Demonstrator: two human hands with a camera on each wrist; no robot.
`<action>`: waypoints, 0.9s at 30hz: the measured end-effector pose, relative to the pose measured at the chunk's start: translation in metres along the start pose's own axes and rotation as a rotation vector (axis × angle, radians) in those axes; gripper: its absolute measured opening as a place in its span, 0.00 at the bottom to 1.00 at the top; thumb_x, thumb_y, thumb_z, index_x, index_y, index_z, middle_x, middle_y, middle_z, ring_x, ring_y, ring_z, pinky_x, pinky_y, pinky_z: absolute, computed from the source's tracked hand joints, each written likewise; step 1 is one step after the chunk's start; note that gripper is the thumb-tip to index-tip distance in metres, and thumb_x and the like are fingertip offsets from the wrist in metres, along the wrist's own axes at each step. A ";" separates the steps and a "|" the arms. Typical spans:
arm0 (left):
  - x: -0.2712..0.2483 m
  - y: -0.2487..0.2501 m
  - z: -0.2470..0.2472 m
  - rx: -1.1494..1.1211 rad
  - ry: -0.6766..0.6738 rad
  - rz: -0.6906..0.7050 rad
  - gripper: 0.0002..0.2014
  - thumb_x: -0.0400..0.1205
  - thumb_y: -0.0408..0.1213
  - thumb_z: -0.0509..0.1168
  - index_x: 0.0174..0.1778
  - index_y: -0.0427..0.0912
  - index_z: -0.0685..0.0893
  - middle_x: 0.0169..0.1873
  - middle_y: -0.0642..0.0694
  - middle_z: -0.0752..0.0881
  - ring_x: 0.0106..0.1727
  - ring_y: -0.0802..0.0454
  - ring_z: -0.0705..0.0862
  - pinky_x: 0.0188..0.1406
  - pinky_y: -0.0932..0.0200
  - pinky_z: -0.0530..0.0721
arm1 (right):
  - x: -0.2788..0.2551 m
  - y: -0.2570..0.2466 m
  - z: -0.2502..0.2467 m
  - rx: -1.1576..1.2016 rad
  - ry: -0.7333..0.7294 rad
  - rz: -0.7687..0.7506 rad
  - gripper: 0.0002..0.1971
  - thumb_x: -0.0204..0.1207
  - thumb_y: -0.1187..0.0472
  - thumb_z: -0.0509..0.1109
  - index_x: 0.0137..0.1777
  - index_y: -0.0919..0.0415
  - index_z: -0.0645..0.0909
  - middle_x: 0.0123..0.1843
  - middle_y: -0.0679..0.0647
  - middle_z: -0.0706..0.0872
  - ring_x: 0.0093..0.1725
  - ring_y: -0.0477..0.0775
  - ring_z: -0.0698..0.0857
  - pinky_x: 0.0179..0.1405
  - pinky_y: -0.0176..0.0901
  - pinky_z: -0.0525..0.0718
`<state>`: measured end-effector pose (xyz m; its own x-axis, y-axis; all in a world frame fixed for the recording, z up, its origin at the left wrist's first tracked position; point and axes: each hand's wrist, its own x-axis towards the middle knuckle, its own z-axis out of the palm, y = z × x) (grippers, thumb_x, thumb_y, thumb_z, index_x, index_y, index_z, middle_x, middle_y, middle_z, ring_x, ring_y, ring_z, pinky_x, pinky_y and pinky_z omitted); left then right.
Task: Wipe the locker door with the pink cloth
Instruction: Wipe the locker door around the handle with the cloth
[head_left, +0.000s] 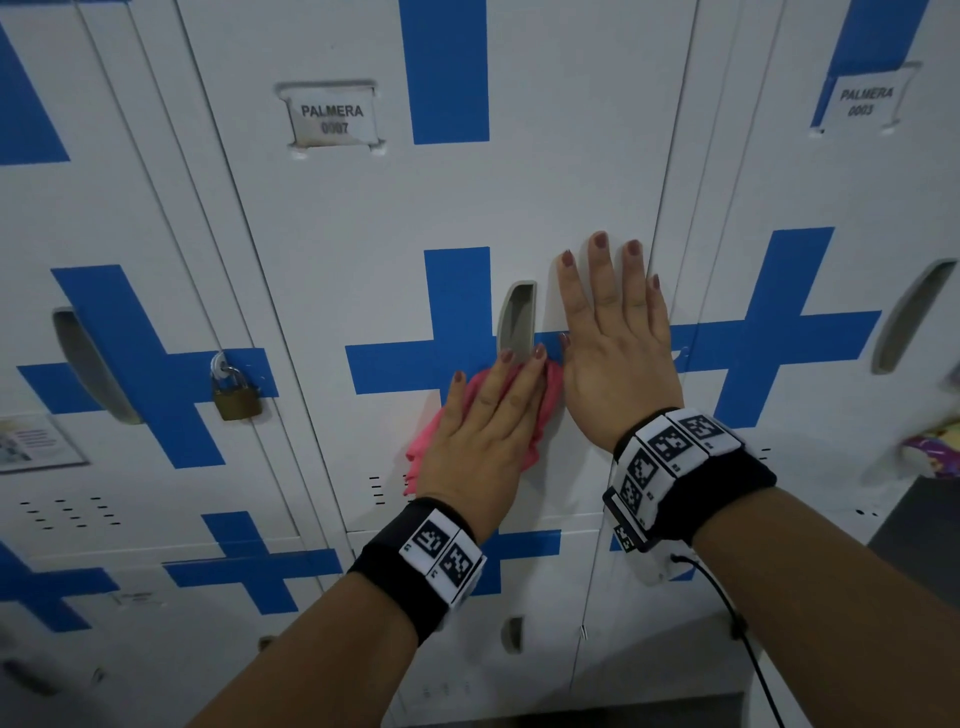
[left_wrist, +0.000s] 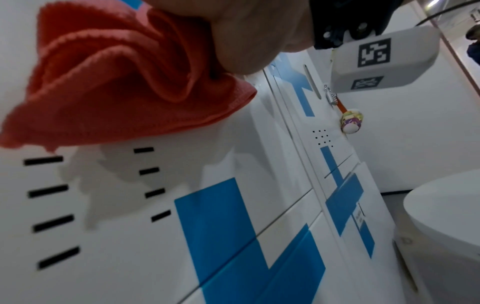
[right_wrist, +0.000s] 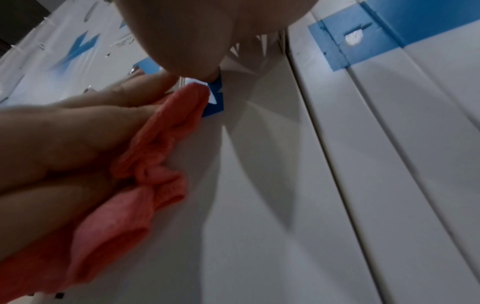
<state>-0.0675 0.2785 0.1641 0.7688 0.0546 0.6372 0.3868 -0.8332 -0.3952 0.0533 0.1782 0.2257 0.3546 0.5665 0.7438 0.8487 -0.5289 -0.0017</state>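
Observation:
The white locker door (head_left: 415, 208) with a blue cross and the label "PALMERA 0007" (head_left: 332, 118) fills the middle of the head view. My left hand (head_left: 488, 415) lies flat on the crumpled pink cloth (head_left: 540, 421), pressing it to the door just below the recessed grey handle (head_left: 515, 317). The cloth (left_wrist: 116, 82) bunches under my palm in the left wrist view, above the vent slots (left_wrist: 49, 191). My right hand (head_left: 613, 332) rests flat on the door beside the handle, fingers spread straight. In the right wrist view the cloth (right_wrist: 145, 164) sits under the left hand's fingers (right_wrist: 78, 133).
A brass padlock (head_left: 236, 389) hangs on the locker to the left. The right neighbour, labelled "PALMERA 0003" (head_left: 865, 101), carries a lock with a colourful tag (left_wrist: 350, 121). More lockers stand below. A white rounded object (left_wrist: 446, 205) stands at the far right.

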 end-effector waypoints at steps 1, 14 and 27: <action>-0.001 -0.001 -0.001 0.004 -0.003 0.009 0.35 0.73 0.30 0.40 0.82 0.39 0.53 0.83 0.46 0.53 0.82 0.40 0.49 0.78 0.37 0.36 | 0.000 0.000 0.000 0.004 0.005 -0.003 0.36 0.78 0.60 0.52 0.83 0.53 0.38 0.83 0.52 0.34 0.83 0.61 0.37 0.81 0.60 0.43; -0.020 -0.024 0.000 -0.012 -0.028 -0.040 0.55 0.66 0.34 0.74 0.84 0.42 0.45 0.84 0.46 0.45 0.82 0.42 0.32 0.77 0.39 0.30 | 0.000 0.000 0.002 -0.013 0.013 -0.005 0.41 0.79 0.64 0.60 0.83 0.53 0.37 0.83 0.51 0.33 0.83 0.60 0.36 0.81 0.61 0.44; 0.063 -0.044 -0.043 -0.037 0.193 0.004 0.35 0.82 0.50 0.61 0.83 0.45 0.56 0.82 0.48 0.60 0.82 0.38 0.52 0.78 0.36 0.38 | 0.000 0.000 0.001 0.033 -0.005 0.007 0.39 0.79 0.61 0.54 0.82 0.54 0.33 0.82 0.49 0.33 0.82 0.58 0.34 0.81 0.58 0.41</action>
<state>-0.0583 0.2954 0.2499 0.6568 -0.0528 0.7522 0.3616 -0.8533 -0.3757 0.0535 0.1785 0.2251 0.3627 0.5657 0.7405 0.8586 -0.5117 -0.0297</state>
